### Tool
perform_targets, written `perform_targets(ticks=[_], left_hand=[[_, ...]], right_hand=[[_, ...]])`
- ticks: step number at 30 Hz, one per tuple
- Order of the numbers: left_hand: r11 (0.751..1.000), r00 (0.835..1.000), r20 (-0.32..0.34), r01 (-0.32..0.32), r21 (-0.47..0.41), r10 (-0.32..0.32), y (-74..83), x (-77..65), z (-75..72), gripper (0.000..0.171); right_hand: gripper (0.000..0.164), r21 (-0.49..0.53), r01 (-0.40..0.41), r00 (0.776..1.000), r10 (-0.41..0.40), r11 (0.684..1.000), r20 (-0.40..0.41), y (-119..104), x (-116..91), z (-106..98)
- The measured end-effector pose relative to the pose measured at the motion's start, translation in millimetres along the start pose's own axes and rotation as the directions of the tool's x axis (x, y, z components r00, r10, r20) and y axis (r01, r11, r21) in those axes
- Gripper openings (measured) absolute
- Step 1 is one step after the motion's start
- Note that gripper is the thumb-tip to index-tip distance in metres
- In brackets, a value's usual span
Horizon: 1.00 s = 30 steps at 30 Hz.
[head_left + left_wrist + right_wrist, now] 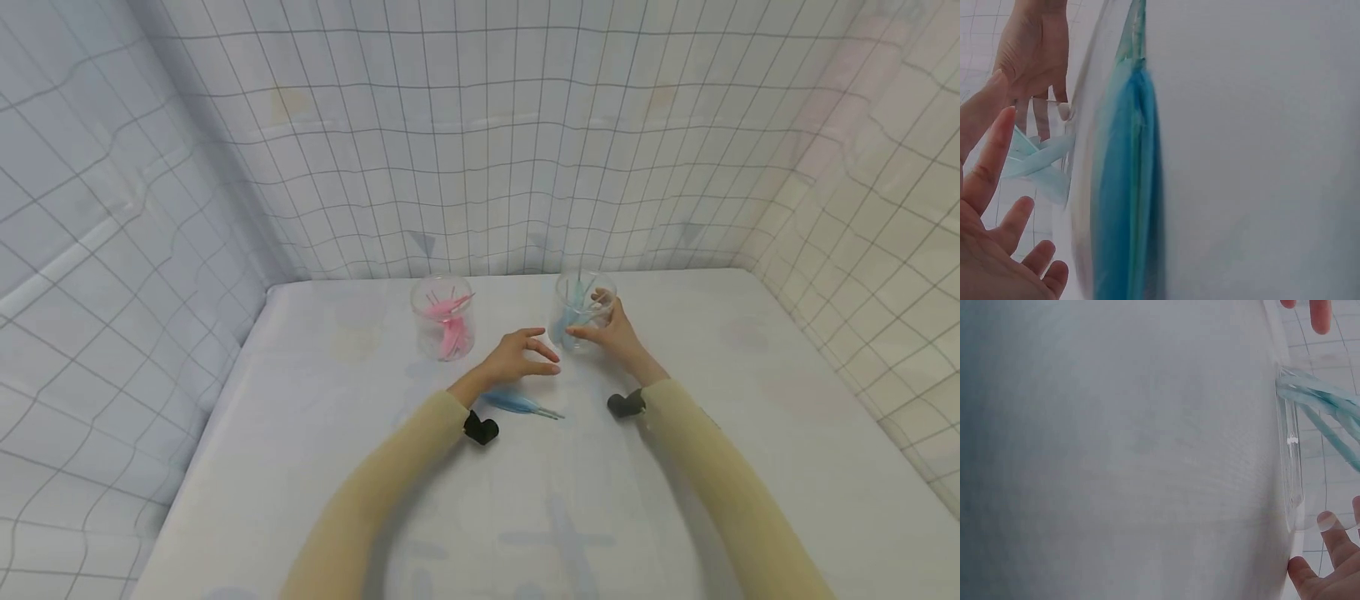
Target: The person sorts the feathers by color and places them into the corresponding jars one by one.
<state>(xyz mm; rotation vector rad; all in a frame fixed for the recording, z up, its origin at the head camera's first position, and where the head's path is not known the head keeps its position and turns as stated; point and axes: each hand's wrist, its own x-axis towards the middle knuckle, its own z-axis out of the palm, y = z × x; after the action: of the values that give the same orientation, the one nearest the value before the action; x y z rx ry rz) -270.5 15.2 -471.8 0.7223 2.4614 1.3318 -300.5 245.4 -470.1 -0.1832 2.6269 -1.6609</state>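
Observation:
My right hand [611, 333] holds the right side of a clear glass cup [558, 312], thumb in front and fingers behind. Pale blue feathers [573, 312] stand in that cup, their thin quills upward; the right wrist view shows part of them through the glass. To the cup's left, my left hand [517, 357] hovers with fingers loosely bent and apart, nothing between them. Below it on the table lie darker blue feathers [513, 402], quills pointing right; they look large and close in the left wrist view [1125, 187].
A second clear cup [423, 337] holding pink feathers [452, 329] stands to the left, behind my left hand. Black wrist pieces [480, 428] hang at both cuffs. A white cloth covers the table [300, 467], and grid-patterned curtains [480, 150] enclose its back and sides.

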Motion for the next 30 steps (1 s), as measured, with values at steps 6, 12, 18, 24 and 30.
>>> perform_targets(ticks=[6, 12, 18, 24, 30], left_hand=[[0.983, 0.997, 0.076, -0.035, 0.182, 0.022, -3.1, -6.0, 9.0, 0.016], [0.954, 0.99, 0.136, -0.08, 0.288, 0.042, 1.5, -15.6, 15.4, 0.014], [0.931, 0.985, 0.168, -0.082, 0.356, 0.023, 4.8, -21.0, 18.6, 0.015], [0.92, 0.982, 0.191, -0.078, 0.384, 0.003, 6.6, -24.5, 17.3, 0.015], [0.914, 0.98, 0.197, -0.084, 0.397, 0.005, 4.2, -25.0, 17.5, 0.014]], right_hand=[[0.096, -0.005, 0.0, 1.0, 0.0, 1.0, -0.001, 1, -1, 0], [0.097, -0.013, 0.008, 1.0, -0.008, 1.0, 0.006, 3, -1, 0], [0.099, -0.021, 0.009, 1.0, -0.009, 1.0, 0.006, 3, 0, -1], [0.103, -0.017, 0.008, 1.0, -0.008, 1.0, 0.011, 4, 1, -1], [0.104, 0.001, -0.004, 1.0, 0.004, 1.0, 0.017, 4, 0, -1]])
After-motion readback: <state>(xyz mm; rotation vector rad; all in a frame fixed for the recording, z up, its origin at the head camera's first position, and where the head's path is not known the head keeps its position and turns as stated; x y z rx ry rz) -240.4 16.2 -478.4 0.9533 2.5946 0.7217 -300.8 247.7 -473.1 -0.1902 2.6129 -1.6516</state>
